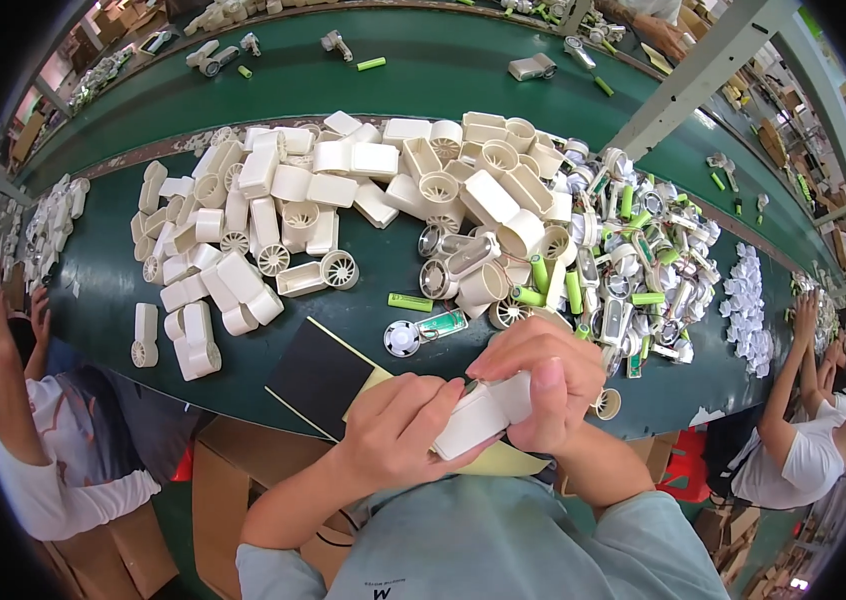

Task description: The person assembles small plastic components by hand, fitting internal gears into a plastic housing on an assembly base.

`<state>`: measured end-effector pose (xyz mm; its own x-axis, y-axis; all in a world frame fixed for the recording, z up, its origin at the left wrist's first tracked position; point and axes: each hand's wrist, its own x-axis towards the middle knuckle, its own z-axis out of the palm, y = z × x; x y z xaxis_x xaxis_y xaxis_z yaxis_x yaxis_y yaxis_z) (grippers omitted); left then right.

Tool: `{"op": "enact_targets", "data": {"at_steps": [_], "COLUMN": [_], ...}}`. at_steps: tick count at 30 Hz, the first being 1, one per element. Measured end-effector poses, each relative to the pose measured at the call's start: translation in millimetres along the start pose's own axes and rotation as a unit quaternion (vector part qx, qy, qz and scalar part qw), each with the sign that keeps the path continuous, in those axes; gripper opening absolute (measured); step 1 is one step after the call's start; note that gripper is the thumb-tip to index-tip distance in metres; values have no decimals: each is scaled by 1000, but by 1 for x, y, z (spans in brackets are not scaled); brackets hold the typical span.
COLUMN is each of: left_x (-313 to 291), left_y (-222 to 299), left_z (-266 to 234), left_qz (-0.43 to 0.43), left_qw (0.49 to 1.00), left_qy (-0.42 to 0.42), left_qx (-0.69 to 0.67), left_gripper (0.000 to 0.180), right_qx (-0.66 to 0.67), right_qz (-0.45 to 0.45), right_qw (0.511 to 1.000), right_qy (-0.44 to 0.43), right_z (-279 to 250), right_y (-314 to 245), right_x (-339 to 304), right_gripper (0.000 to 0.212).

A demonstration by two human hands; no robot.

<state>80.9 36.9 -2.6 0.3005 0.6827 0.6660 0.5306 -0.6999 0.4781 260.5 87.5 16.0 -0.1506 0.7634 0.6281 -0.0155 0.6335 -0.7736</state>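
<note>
1. The left hand [393, 425] has its fingers clamped on the near end of a white plastic housing [475, 424].
2. The right hand [573, 378] grips the far end, its thumb pressed on it.
3. This housing is in front of the person's chest, above the near edge of the green table [103, 275].
4. Just beyond the hands lie a round fan with a circuit board [403, 338] and a green cell [410, 302].
5. Farther off, cream housings [331, 190] pile up beside a heap of assemblies [623, 255].
</note>
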Motion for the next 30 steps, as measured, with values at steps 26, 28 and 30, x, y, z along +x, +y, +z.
{"op": "enact_targets", "data": {"at_steps": [26, 28, 30], "left_x": [1, 0, -6], "left_y": [-30, -35, -51], "left_z": [-21, -22, -35], "left_qz": [-179, -243, -133], "left_qw": [941, 924, 982], "left_qy": [33, 37, -43], "left_qx": [-284, -291, -128], "left_gripper": [70, 84, 84], "right_qx": [-71, -109, -122], "right_qz": [90, 75, 150], "right_qw": [909, 911, 938], "right_qy": [-401, -391, -287], "right_z": [-39, -56, -72], "right_y": [-25, -8, 37], "right_x": [116, 147, 177], "right_gripper": [48, 49, 47]}}
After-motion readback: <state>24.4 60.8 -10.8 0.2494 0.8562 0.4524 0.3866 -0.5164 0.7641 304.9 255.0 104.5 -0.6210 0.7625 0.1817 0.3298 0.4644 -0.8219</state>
